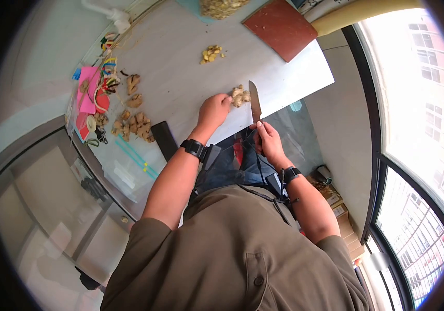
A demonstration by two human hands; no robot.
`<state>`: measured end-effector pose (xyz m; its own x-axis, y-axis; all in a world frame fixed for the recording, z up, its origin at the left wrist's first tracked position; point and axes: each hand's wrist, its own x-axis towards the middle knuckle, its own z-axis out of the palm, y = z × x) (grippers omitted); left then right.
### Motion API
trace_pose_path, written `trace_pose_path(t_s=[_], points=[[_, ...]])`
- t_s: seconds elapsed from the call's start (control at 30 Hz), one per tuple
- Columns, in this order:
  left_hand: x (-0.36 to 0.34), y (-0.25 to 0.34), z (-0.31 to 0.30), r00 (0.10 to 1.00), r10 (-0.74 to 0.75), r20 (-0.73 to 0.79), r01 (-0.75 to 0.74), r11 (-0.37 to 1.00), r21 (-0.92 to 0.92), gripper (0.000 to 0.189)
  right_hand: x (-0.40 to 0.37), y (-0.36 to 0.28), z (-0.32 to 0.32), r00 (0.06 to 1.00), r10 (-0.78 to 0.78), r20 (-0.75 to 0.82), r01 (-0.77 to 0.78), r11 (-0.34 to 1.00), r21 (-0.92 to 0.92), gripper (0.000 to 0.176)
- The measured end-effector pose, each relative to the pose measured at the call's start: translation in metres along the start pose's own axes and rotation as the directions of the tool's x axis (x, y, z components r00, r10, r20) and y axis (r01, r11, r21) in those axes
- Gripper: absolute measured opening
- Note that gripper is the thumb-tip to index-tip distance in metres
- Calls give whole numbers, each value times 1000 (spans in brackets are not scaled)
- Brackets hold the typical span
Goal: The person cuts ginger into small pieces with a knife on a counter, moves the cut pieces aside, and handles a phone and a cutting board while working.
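Observation:
My left hand (215,111) is closed at the left side of a knobbly piece of ginger (240,96) on the white table, its fingertips against the ginger. My right hand (268,140) is wrapped round the handle of a knife (254,101). The knife's blade points away from me, just right of the ginger. Farther back lies a small heap of yellowish ginger slices (212,54). More whole ginger pieces (140,126) lie to the left on the table.
A dark flat object (164,140) lies beside my left forearm. A reddish-brown board (281,27) and a bag of pale pieces (222,7) are at the back. Pink sheets (88,89) and cords line the left edge. The white table's (315,78) corner is at the right.

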<state>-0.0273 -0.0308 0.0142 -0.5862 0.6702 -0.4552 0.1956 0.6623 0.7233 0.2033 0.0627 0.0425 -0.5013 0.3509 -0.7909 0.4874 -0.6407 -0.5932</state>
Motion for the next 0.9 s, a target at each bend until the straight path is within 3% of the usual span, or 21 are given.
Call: trace_pose_path(t_s=[0.07, 0.13, 0.17, 0.2, 0.27, 0.4, 0.47, 0.5, 0.57, 0.7, 0.8, 0.83, 0.9], points=[[-2, 4, -2, 1000, 10, -22, -7, 995, 100, 29, 2, -6, -10, 1000, 5, 1, -5, 1000, 18, 40], [-11, 21, -13, 950, 205, -237, -122, 939, 322, 27, 5, -11, -22, 1000, 0, -2, 0, 999, 33, 41], [-13, 29, -20, 966, 177, -186, -110, 940, 323, 43, 5, -13, -29, 1000, 3, -2, -3, 999, 44, 41], [-14, 36, -22, 968, 176, -180, -109, 937, 332, 43, 6, -16, -36, 1000, 26, 7, -26, 998, 55, 41], [-13, 47, -23, 877, 448, -172, -352, 844, 405, 47, 9, -17, -48, 999, 45, 25, -47, 996, 75, 41], [-5, 52, -6, 883, 463, -75, -400, 826, 397, 50, 18, -15, -69, 996, 47, 71, -51, 997, 58, 44], [-1, 47, 4, 969, 243, -37, -226, 941, 251, 50, 18, -14, -75, 995, 62, 83, -67, 996, 62, 45], [3, 40, 12, 969, 246, -28, -232, 939, 252, 50, 20, -13, -78, 992, 79, 100, -85, 995, 54, 46], [9, 25, 26, 996, 67, -62, -64, 997, 51, 46, 22, -11, -81, 988, 102, 112, -108, 993, 50, 46], [17, 26, 24, 993, 95, -71, -94, 995, 22, 43, 23, -5, -75, 995, 56, 81, -51, 997, -58, 50], [5, 21, 29, 1000, -17, 16, 17, 1000, 13, 41, 17, 6, -68, 999, 47, -2, -47, 990, -136, 50], [9, 24, 28, 1000, 16, 2, -16, 999, 32, 41, 21, 3, -66, 999, 2, -38, -10, 977, -215, 49], [18, 28, 24, 998, 68, -12, -68, 996, 60, 43, 19, 5, -58, 999, 8, -41, -16, 981, -193, 49]])
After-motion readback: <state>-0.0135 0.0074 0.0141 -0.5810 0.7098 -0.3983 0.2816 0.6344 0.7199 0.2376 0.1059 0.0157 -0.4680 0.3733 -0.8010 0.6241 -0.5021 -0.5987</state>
